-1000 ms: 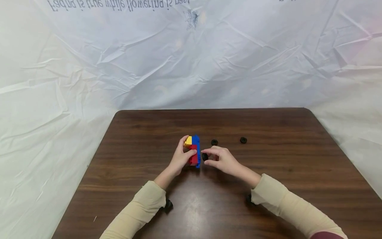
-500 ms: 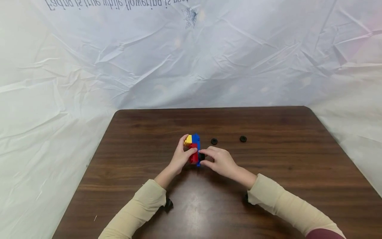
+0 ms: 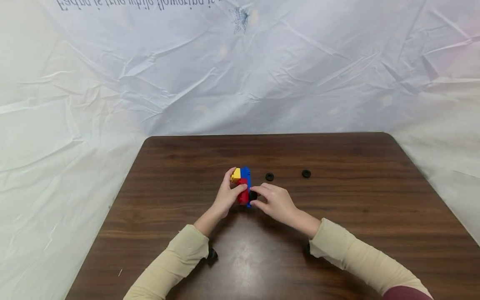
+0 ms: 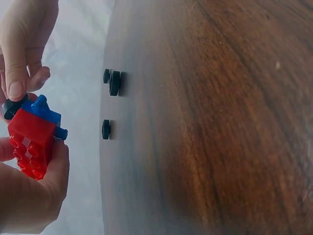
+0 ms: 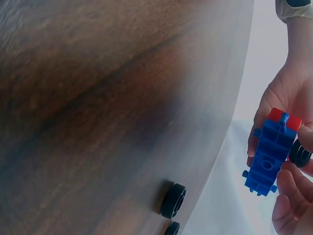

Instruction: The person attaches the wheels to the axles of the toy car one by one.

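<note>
Mid-frame, left hand (image 3: 224, 197) grips the brick car (image 3: 243, 196), right hand (image 3: 277, 203) pinches a black wheel (image 3: 253, 196): best press it squarely against the blue base (image 5: 270, 154), car braced.

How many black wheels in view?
4. Held wheel: right hand, at the blue chassis. Left wrist view, on the table: near wheel, far wheel behind it, lone wheel apart. Head view shows two of those; others may be hidden.

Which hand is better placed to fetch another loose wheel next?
Likely the right hand, once it releases its wheel: it's nearer the loose wheels, while the left hand holds the toy vehicle.
</note>
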The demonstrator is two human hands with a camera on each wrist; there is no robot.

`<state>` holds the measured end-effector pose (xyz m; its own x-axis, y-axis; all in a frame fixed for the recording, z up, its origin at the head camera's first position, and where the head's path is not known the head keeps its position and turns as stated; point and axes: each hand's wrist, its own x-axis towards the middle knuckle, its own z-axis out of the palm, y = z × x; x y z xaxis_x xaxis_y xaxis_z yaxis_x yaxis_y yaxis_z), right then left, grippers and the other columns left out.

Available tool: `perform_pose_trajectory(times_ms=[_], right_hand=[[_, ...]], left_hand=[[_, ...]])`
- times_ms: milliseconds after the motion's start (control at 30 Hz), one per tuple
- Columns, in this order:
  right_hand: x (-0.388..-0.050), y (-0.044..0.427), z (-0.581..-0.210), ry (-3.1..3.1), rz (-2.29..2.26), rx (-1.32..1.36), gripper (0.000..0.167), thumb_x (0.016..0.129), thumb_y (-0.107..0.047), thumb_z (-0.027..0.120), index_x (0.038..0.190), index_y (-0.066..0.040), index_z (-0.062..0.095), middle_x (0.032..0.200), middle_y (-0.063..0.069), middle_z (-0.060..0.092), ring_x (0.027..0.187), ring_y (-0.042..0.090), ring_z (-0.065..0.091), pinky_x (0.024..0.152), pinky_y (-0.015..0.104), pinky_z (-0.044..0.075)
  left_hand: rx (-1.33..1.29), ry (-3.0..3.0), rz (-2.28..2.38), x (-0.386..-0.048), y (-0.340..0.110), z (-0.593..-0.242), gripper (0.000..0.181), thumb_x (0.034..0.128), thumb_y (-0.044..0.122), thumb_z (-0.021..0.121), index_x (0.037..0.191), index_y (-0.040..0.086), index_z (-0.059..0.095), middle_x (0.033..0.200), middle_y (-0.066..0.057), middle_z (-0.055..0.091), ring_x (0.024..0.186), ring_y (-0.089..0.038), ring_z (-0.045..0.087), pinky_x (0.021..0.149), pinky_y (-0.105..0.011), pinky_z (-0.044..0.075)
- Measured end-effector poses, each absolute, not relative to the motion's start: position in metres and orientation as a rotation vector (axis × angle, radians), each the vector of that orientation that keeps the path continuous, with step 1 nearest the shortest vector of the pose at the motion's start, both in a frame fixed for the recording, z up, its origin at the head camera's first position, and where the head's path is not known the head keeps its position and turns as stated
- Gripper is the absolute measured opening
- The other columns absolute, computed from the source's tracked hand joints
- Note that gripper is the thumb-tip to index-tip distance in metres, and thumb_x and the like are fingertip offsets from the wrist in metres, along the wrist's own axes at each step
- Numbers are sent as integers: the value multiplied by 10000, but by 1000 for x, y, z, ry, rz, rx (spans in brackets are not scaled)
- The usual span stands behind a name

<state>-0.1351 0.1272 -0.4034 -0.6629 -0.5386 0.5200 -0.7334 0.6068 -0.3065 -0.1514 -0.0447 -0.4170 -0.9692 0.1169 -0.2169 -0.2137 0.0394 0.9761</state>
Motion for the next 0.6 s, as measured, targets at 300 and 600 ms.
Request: perform_pose_trajectory(times_ms=[300,600], right_hand=[[-136,127,-404,-2434,685,1041,329,694,-238,738,958,-57,661,739,-9,620,599,94,567,521,175,450],[-135,127,-406,-2465,610,1048,331,704,-267,729,969,-80,660,736,-19,613,562,59,518,507,165,430]], left_hand=[[-70,2082,1991,-140,-44,-392,625,858,98,524,1384,123,188,1275,-185,355,1120,-307,393,860,-417,464],[-76,2083,1980,-138,-43,-389,621,854,90,521,1383,122,198,1254,-191,374,1098,-294,413,828,-368,480]])
